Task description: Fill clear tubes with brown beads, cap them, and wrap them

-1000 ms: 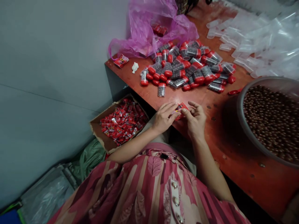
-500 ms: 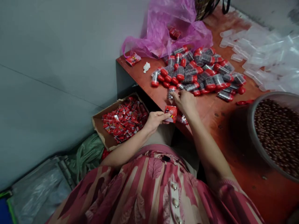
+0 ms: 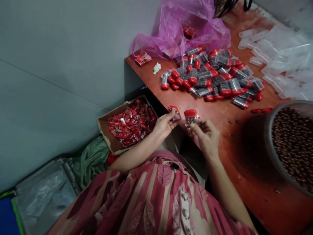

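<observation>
My left hand [image 3: 163, 126] pinches a flat red printed wrapper [image 3: 174, 111] between thumb and fingers at the table's near edge. Just right of it, my right hand [image 3: 207, 135] grips a small clear jar [image 3: 190, 117], upright with its red cap on top and dark beads visible through the side. Wrapper and jar are apart, with a narrow gap between them. Beyond both hands lies a pile of similar red-capped jars [image 3: 223, 73]. A bit of shiny wrapping shows behind my right fingers, mostly hidden.
A cardboard box [image 3: 104, 125] of red-wrapped pieces stands low on the left. On the right of the red table [image 3: 234, 137] is a large tub [image 3: 267, 137] of brown beads. Clear empty tubes [image 3: 286, 58] and a pink plastic bag [image 3: 171, 29] lie at the back.
My right hand has picked up the jar from beside the pile and drawn it toward me. My left hand has tilted the wrapper and shifted it slightly left and away from me.
</observation>
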A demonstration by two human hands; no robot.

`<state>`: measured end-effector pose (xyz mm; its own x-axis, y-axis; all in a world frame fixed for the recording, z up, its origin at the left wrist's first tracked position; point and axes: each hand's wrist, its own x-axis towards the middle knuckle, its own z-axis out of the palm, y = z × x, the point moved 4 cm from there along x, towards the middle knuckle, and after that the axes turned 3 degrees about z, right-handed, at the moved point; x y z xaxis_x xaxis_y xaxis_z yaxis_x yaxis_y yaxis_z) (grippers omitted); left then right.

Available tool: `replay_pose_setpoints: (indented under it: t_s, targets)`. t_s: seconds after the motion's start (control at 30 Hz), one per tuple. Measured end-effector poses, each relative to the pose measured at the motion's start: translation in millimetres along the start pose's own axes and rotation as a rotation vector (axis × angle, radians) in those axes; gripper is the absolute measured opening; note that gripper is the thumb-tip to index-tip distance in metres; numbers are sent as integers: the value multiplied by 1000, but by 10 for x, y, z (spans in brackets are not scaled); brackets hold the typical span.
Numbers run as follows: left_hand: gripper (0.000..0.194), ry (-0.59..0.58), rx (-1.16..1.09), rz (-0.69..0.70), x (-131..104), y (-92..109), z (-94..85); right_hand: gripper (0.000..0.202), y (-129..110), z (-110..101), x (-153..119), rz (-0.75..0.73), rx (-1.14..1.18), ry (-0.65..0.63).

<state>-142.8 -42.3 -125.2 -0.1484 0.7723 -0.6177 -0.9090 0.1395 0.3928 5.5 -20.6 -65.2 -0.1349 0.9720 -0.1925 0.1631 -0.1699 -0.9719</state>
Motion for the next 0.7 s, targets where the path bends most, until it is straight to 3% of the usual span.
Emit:
replay_pose_setpoints:
  t_s: [0.13, 0.37, 0.7]
  targets:
    - [20, -53, -27, 5, -50, -112, 157, 25, 175, -7, -320, 48, 66, 64]
    - [22, -86, -37, 17, -151, -248, 346, 26, 337, -41, -353, 14, 128, 138]
    - [30, -265, 207, 189, -261, -257, 471, 25, 317, -62, -386, -44, 171, 195]
